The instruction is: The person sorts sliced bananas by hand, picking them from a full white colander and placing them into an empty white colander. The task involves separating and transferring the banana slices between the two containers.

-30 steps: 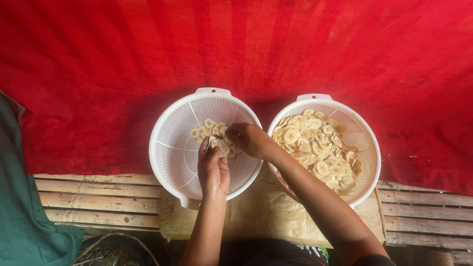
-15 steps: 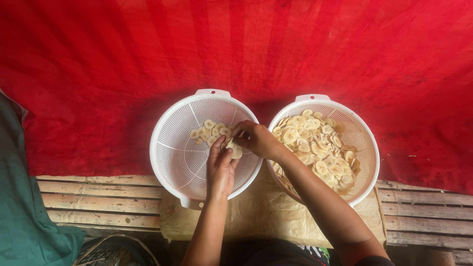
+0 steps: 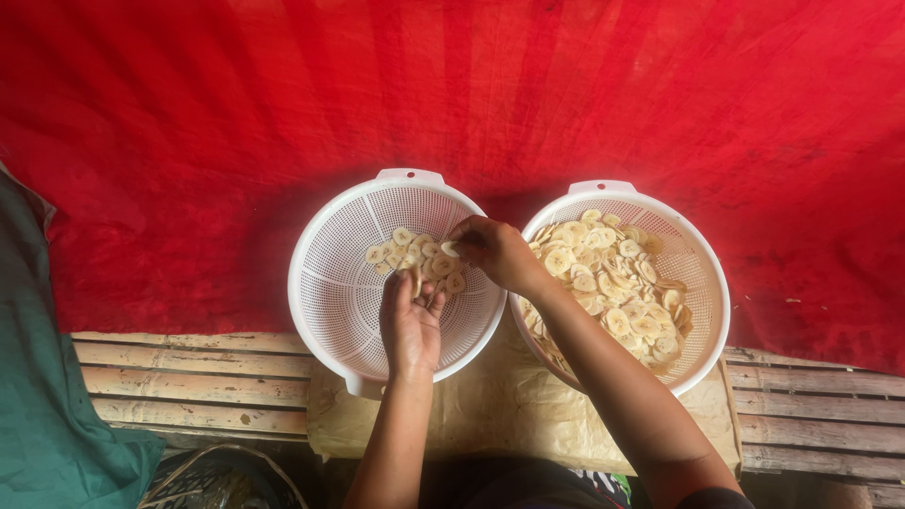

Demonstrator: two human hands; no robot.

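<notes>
2 hands sorting pale sliced rounds between 2 white colanders on a red cloth.
In the left colander, the left hand lies palm up, fingers loosely spread, beside a few slices; the right hand pinches 1 slice; the right colander holds many.

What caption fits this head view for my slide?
Left hand and right hand handle banana slices in the left white colander, beside a fuller colander on red cloth.
</notes>
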